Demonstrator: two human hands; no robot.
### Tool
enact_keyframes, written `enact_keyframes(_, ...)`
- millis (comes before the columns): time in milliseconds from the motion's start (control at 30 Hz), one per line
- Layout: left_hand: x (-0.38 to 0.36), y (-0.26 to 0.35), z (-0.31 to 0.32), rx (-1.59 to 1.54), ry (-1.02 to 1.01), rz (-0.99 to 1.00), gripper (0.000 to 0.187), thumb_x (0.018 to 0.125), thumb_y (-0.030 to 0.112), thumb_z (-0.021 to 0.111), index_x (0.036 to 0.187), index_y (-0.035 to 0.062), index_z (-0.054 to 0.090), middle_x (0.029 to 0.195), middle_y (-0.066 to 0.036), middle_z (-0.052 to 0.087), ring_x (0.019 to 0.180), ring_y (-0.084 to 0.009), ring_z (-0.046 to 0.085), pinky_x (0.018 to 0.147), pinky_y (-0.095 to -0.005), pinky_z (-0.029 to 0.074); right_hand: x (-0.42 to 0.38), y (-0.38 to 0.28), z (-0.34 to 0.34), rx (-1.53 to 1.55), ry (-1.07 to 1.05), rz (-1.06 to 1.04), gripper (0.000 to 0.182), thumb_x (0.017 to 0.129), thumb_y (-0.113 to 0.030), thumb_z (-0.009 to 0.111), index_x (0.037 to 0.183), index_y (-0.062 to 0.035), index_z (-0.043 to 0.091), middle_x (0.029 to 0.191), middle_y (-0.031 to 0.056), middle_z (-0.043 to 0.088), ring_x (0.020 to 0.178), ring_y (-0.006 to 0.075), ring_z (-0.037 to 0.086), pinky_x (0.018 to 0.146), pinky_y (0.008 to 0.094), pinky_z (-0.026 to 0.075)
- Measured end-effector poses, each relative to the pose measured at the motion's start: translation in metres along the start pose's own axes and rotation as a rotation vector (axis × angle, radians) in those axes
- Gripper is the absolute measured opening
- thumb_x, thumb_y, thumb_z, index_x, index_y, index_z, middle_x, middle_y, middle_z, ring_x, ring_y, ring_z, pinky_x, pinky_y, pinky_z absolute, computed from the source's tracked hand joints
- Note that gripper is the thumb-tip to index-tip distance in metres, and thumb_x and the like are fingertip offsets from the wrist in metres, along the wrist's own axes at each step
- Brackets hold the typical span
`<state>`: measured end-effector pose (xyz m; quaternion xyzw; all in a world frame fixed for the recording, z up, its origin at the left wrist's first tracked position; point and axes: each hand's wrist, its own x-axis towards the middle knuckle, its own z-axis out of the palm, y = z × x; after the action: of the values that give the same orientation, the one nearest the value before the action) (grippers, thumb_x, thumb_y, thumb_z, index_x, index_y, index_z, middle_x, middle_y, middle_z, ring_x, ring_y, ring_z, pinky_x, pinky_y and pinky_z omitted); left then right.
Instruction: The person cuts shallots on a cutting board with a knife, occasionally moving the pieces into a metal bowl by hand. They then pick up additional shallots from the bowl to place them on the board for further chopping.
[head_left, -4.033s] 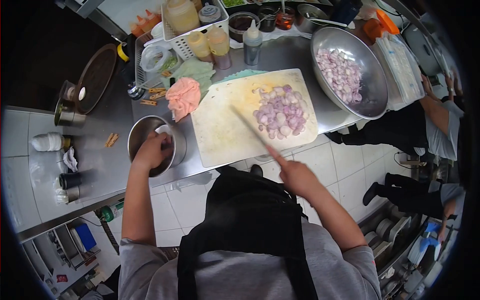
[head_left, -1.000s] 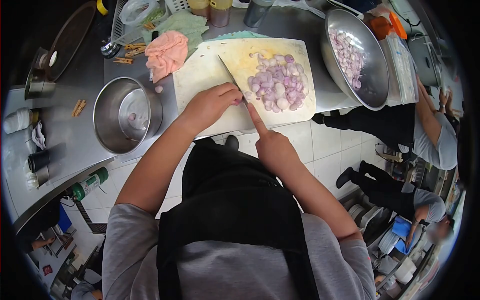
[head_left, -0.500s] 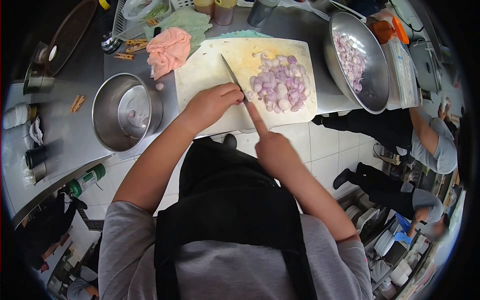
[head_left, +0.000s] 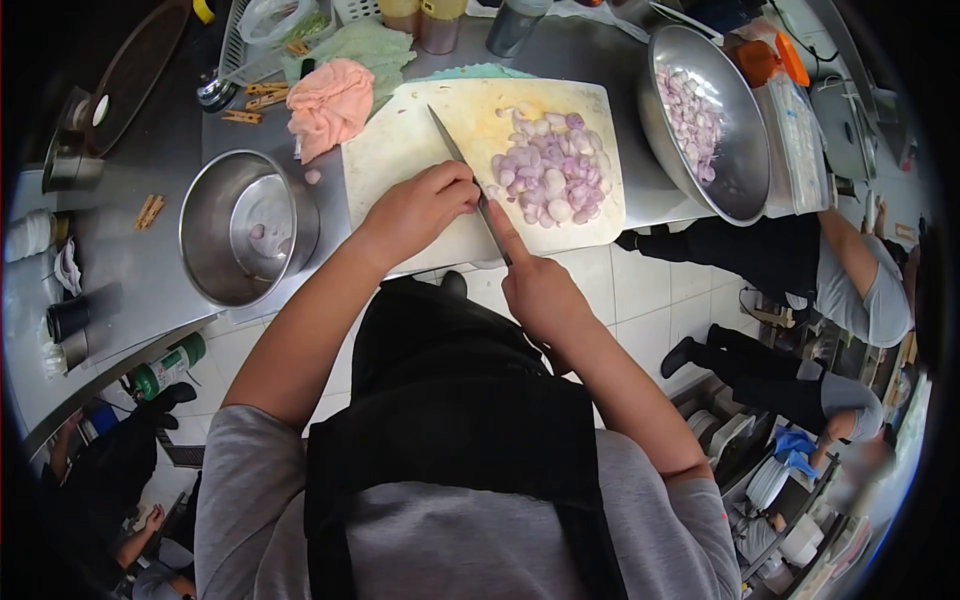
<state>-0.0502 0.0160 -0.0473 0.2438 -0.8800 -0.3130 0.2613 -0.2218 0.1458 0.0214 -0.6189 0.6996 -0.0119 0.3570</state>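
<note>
My right hand point(head_left: 545, 298) grips a kitchen knife point(head_left: 446, 135), index finger stretched along the top of the blade. The blade lies slantwise over the white cutting board point(head_left: 385, 150), its tip pointing away from me. Against the blade's left side, my left hand point(head_left: 418, 213) is closed, fingertips pinched on a shallot that they almost wholly cover. To the right of the knife, sliced shallots point(head_left: 555, 172) form a loose pile on the board. A steel pot point(head_left: 195, 235) left of my left hand holds a few shallot pieces.
A large steel bowl point(head_left: 745, 165) with more sliced shallots point(head_left: 692, 115) stands tilted at the right. A pink cloth point(head_left: 330, 105) and clothespins point(head_left: 242, 117) lie behind the board's left corner. Bottles point(head_left: 440, 30) line the back. Co-workers point(head_left: 865, 285) are at the right and lower left.
The knife and my right hand have shifted slightly, and more of the blade's rear part shows near my right fist. My left hand keeps its closed hold. The whole view has drifted a little.
</note>
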Motion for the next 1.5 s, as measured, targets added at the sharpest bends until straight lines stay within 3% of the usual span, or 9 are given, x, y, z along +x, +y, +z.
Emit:
enact_keyframes(367, 0.001, 0.009, 0.01, 0.055, 0.115, 0.046, 0.021, 0.079, 0.005, 0.073, 0.097, 0.0073, 0.062, 0.098, -0.008, 0.06, 0.088, -0.03, 0.063, 0.078, -0.0409, 0.052, -0.049, 0.03, 0.014, -0.026, -0.013, 0.008, 0.093, 0.085, 0.0, 0.055, 0.162, -0.0249, 0.01, 0.072, 0.023, 0.065, 0.067, 0.0414, 0.065, 0.065, 0.0534, 0.052)
enact_keyframes(667, 0.011, 0.004, 0.01, 0.044, 0.291, -0.086, 0.015, 0.087, 0.008, 0.067, 0.101, 0.0065, 0.062, 0.102, -0.008, 0.06, 0.097, -0.0297, 0.061, 0.085, -0.0419, 0.051, -0.096, 0.063, 0.007, -0.019, -0.054, 0.002, 0.09, 0.086, -0.001, 0.056, 0.161, -0.0283, 0.016, 0.074, 0.021, 0.065, 0.067, 0.0406, 0.065, 0.066, 0.053, 0.053)
enact_keyframes(767, 0.011, -0.002, 0.003, 0.083, 0.239, -0.047, 0.015, 0.088, 0.009, 0.067, 0.102, 0.0077, 0.063, 0.099, -0.009, 0.062, 0.097, -0.0304, 0.061, 0.083, -0.0418, 0.051, -0.102, 0.069, -0.001, -0.081, -0.053, -0.005, 0.089, 0.085, -0.002, 0.056, 0.161, -0.0298, 0.017, 0.074, 0.0209, 0.065, 0.068, 0.0407, 0.066, 0.066, 0.0525, 0.053)
enact_keyframes(933, -0.001, 0.01, -0.002, 0.001, 0.11, -0.283, 0.018, 0.087, 0.019, 0.073, 0.101, 0.0097, 0.066, 0.091, -0.007, 0.063, 0.085, -0.0296, 0.064, 0.072, -0.0404, 0.052, -0.099, 0.06, -0.001, -0.012, -0.02, 0.003, 0.091, 0.085, -0.002, 0.056, 0.161, -0.0293, 0.014, 0.076, 0.0227, 0.066, 0.069, 0.0412, 0.066, 0.067, 0.0529, 0.054)
enact_keyframes(1033, -0.012, 0.025, 0.012, -0.053, 0.142, -0.273, 0.018, 0.086, 0.021, 0.074, 0.098, 0.0091, 0.067, 0.089, -0.006, 0.064, 0.081, -0.0284, 0.065, 0.069, -0.0375, 0.052, -0.081, 0.037, 0.004, 0.035, -0.084, 0.061, 0.092, 0.085, -0.003, 0.057, 0.162, -0.0269, 0.012, 0.076, 0.0243, 0.066, 0.07, 0.0409, 0.067, 0.068, 0.0524, 0.054)
enact_keyframes(1067, -0.014, 0.031, 0.014, -0.071, 0.176, -0.237, 0.02, 0.084, 0.014, 0.076, 0.101, 0.0065, 0.069, 0.089, -0.007, 0.066, 0.078, -0.0249, 0.065, 0.071, -0.0339, 0.053, -0.076, 0.032, 0.005, 0.048, -0.075, 0.07, 0.092, 0.085, -0.003, 0.057, 0.162, -0.0269, 0.012, 0.076, 0.0243, 0.066, 0.07, 0.0409, 0.067, 0.068, 0.0524, 0.054)
enact_keyframes(1267, -0.022, 0.033, 0.011, 0.015, 0.083, -0.057, 0.018, 0.085, 0.015, 0.074, 0.101, 0.0081, 0.068, 0.096, -0.007, 0.066, 0.086, -0.0279, 0.067, 0.073, -0.0375, 0.054, -0.054, 0.017, -0.001, 0.022, -0.081, 0.027, 0.09, 0.086, -0.003, 0.055, 0.162, -0.023, 0.01, 0.077, 0.0243, 0.067, 0.072, 0.04, 0.067, 0.07, 0.0507, 0.054)
enact_keyframes(1400, -0.025, 0.035, 0.014, 0.056, 0.073, -0.046, 0.019, 0.085, 0.014, 0.074, 0.102, 0.0076, 0.067, 0.095, -0.006, 0.065, 0.083, -0.0277, 0.066, 0.072, -0.0375, 0.054, -0.047, 0.015, -0.001, 0.016, -0.075, 0.007, 0.09, 0.087, -0.003, 0.055, 0.162, -0.0228, 0.009, 0.077, 0.0242, 0.067, 0.072, 0.04, 0.067, 0.07, 0.0509, 0.054)
enact_keyframes(1500, -0.023, 0.033, 0.025, 0.054, 0.134, -0.202, 0.02, 0.085, 0.014, 0.075, 0.103, 0.0081, 0.066, 0.092, -0.006, 0.064, 0.08, -0.0276, 0.065, 0.07, -0.0373, 0.054, -0.047, 0.018, -0.002, 0.032, -0.052, -0.007, 0.09, 0.087, -0.004, 0.055, 0.162, -0.0226, 0.008, 0.077, 0.0241, 0.067, 0.071, 0.0399, 0.067, 0.07, 0.051, 0.054)
